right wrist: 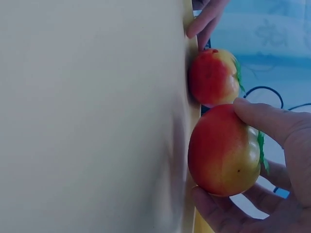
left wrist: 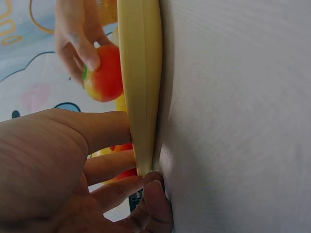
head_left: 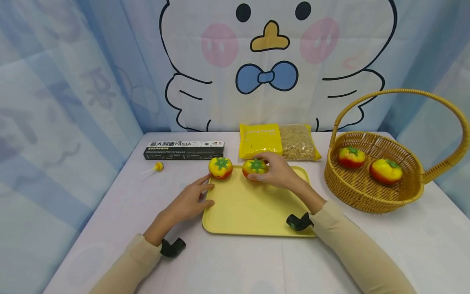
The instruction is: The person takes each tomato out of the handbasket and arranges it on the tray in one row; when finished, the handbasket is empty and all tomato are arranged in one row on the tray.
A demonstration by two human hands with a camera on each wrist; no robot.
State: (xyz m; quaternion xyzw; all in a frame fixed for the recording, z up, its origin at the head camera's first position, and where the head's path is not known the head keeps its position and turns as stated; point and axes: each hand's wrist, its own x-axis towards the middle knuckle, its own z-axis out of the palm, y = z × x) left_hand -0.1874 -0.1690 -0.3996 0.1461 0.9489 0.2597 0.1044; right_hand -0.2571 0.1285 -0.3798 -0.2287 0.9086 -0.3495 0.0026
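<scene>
At the left of the white desk (head_left: 238, 261) lie a small yellow round-headed lollipop (head_left: 158, 166) and a long black-and-white cardboard pasta box (head_left: 183, 151). The left hand (head_left: 189, 200) is loosely spread, fingers resting on the near-left rim of a pale yellow rectangular tray (head_left: 235, 212), with no fruit in its hold. Just beyond its fingertips, at the tray's far-left corner, sits a round red-and-yellow tomato-like fruit (head_left: 220, 168), green cap up. Just right of that, a matching fruit (head_left: 254, 166) is pinched between the right hand's (head_left: 277, 171) thumb and fingers; whether it touches the tray I cannot tell. It is roundish, without a clear long axis. Farther right, well apart, a woven golden-brown basket (head_left: 360, 196) holds two similar fruits (head_left: 386, 171), nearer the right hand than the left.
</scene>
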